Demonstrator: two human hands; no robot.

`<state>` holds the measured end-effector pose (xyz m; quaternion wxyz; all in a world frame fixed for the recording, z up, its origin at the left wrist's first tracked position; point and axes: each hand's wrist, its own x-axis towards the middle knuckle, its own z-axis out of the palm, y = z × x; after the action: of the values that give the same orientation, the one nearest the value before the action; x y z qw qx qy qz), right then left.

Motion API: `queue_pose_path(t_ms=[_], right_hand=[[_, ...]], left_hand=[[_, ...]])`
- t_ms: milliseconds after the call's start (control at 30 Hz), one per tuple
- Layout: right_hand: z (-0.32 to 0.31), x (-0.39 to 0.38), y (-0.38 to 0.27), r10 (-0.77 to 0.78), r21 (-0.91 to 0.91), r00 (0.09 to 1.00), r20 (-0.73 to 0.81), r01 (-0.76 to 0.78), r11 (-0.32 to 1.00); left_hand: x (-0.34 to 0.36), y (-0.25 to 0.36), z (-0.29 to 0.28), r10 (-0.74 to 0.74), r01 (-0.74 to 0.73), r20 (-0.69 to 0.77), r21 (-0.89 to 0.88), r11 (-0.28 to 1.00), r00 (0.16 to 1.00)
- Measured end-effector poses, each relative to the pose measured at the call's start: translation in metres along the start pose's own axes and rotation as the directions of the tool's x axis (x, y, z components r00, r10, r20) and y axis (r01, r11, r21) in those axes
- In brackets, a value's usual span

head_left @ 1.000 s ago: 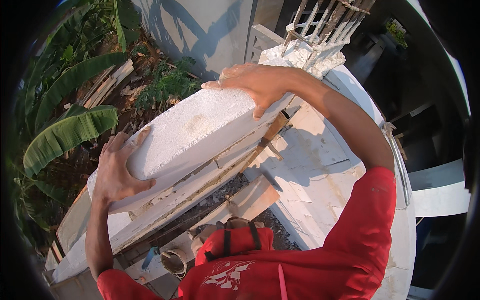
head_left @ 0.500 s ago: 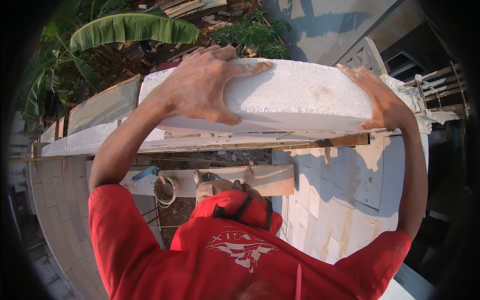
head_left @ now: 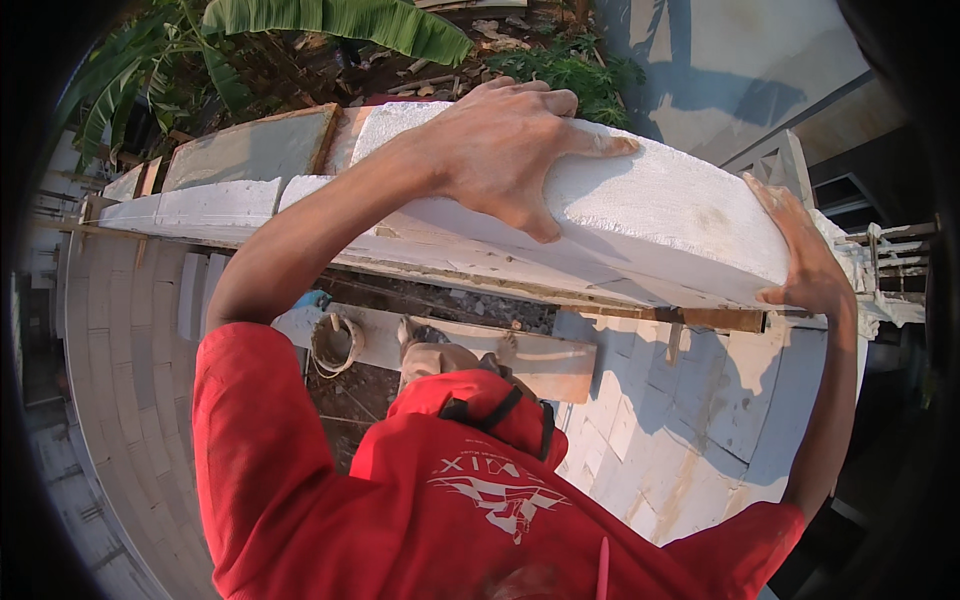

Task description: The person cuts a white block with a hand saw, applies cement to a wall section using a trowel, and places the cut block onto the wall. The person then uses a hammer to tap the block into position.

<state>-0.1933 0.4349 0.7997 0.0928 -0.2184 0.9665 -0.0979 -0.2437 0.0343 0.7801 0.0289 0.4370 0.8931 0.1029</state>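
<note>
A long white lightweight concrete block (head_left: 680, 205) lies lengthwise along the top of a white block wall (head_left: 220, 207) in front of me. My left hand (head_left: 510, 155) grips it left of its middle, thumb on the top face, with other fingers reaching over the far side. Around its right end my right hand (head_left: 800, 245) is closed, fingertips on the upper edge and thumb at the near lower edge. Whether the block's underside rests fully on the wall is hidden. Both hands look dusty.
Below stands a bucket (head_left: 335, 343) beside a plank (head_left: 540, 365), where my feet are. Block walls rise at left (head_left: 130, 370) and right (head_left: 690, 410). A wood-edged panel (head_left: 250, 150) adjoins the wall top; metal bars (head_left: 905, 262) stick out at right. Banana leaves (head_left: 340, 25) hang beyond.
My view has turned, so the scene sits further right and slants. The block has shifted slightly right from the wood-edged panel, showing more of its near face. Both hands keep their grip.
</note>
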Motion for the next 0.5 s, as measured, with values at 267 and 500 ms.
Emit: queue_pose_path(t_ms=[267,500], right_hand=[[0.004,0.0,0.01,0.02,-0.059,0.999,0.039,-0.018,0.998],[-0.006,-0.021,-0.018,-0.015,-0.094,0.99,-0.139,0.002,0.996]], left_hand=[[-0.004,0.002,-0.003,0.005,-0.005,-0.018,-0.009,1.0,1.0],[-0.015,0.004,-0.006,0.004,0.001,-0.124,0.043,0.999,0.992]])
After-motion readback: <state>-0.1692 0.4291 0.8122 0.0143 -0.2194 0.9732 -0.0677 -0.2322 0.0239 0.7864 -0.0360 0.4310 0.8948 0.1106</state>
